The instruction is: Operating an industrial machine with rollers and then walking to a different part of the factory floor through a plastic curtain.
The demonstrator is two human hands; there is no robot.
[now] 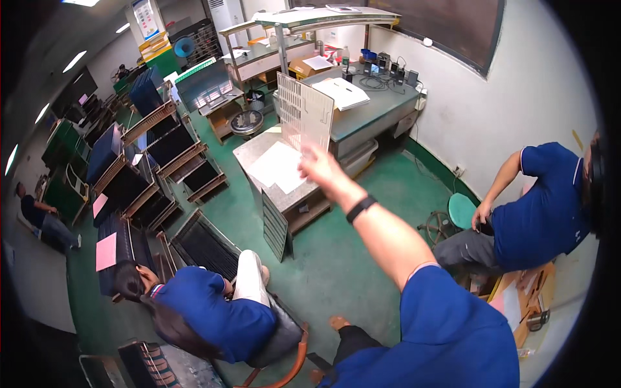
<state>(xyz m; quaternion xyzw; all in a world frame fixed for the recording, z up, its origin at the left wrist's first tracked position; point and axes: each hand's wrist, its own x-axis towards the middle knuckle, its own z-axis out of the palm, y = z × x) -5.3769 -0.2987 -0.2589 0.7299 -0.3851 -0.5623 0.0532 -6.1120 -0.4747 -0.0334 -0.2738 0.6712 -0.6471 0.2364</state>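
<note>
My right hand (320,172) reaches out ahead at the end of a stretched arm with a black wristband. Its fingers are blurred, and whether they touch or grip anything cannot be made out. Just behind and above the fingers stands an upright pale panel (317,107) with rows of slots cut in it; the hand overlaps its lower part. White paper sheets (275,167) lie on the grey tabletop beside the hand. Against the front of that table leans a dark slotted panel (275,226). My left hand does not show.
A seated person in blue (207,310) is close on my left, beside racks (171,139) of dark panels. Another person (543,200) is at the right, near a green stool (461,210). A workbench (388,107) with papers, chargers and cables stands by the wall.
</note>
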